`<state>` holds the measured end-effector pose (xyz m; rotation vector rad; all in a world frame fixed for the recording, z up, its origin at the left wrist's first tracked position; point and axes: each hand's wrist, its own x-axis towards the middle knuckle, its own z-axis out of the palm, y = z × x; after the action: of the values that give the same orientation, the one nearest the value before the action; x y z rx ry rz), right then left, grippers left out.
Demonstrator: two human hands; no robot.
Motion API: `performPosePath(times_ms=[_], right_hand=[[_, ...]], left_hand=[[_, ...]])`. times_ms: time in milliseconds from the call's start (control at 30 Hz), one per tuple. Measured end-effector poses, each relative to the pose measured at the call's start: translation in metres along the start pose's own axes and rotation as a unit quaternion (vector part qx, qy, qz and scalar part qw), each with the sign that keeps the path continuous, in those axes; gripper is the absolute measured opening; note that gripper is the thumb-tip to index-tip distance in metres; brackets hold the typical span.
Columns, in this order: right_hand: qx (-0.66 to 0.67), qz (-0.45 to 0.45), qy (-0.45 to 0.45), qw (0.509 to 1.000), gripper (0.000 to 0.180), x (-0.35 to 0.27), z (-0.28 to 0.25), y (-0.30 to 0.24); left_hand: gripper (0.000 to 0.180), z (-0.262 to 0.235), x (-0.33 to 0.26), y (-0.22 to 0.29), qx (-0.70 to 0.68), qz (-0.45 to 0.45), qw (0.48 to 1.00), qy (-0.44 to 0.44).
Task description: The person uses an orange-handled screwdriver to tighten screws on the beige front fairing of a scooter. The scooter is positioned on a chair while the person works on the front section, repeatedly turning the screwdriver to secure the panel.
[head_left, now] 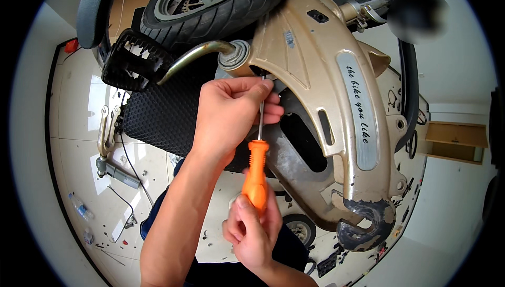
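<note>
My right hand [258, 237] is closed around the orange handle of a screwdriver [256, 174], which points upward. Higher up, my left hand [226, 113] pinches the metal shaft close to its far end. That end reaches the lower edge of a gold-painted bike frame [310, 45], just right of the crank hub; the tip and whatever it meets are hidden. A bent crank arm [197, 58] runs from the hub to a black pedal [131, 61] on the left. Below the frame edge sits a grey plate with a slot [279, 153].
A wheel with a black tyre [210, 11] is at the top. Behind my left hand lies a black mesh-covered pad [163, 121]. On the tiled floor are a metal fork-like part [107, 132], a plastic bottle [80, 206] and several small parts. A small wheel [300, 230] is at lower right.
</note>
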<state>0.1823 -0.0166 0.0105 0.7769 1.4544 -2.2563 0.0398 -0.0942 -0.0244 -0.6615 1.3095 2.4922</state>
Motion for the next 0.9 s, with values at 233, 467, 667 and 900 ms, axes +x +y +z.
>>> performPosePath(times_ms=[233, 467, 667, 900], right_hand=[[-0.277, -0.315, 0.088, 0.903, 0.063, 0.005, -0.012, 0.022], [-0.137, -0.277, -0.037, 0.950, 0.072, 0.008, -0.001, 0.015], [-0.350, -0.385, 0.021, 0.854, 0.052, 0.011, -0.011, 0.019], [-0.444, -0.517, 0.031, 0.731, 0.033, 0.027, -0.023, 0.008]], left_hand=[[0.015, -0.001, -0.004, 0.006, 0.080, 0.025, 0.996, 0.013], [0.016, -0.001, -0.001, 0.003, 0.011, 0.028, 1.000, 0.005], [0.021, 0.001, -0.003, 0.001, -0.001, 0.021, 0.999, -0.030], [0.027, -0.003, -0.002, 0.006, -0.056, 0.033, 0.992, -0.107]])
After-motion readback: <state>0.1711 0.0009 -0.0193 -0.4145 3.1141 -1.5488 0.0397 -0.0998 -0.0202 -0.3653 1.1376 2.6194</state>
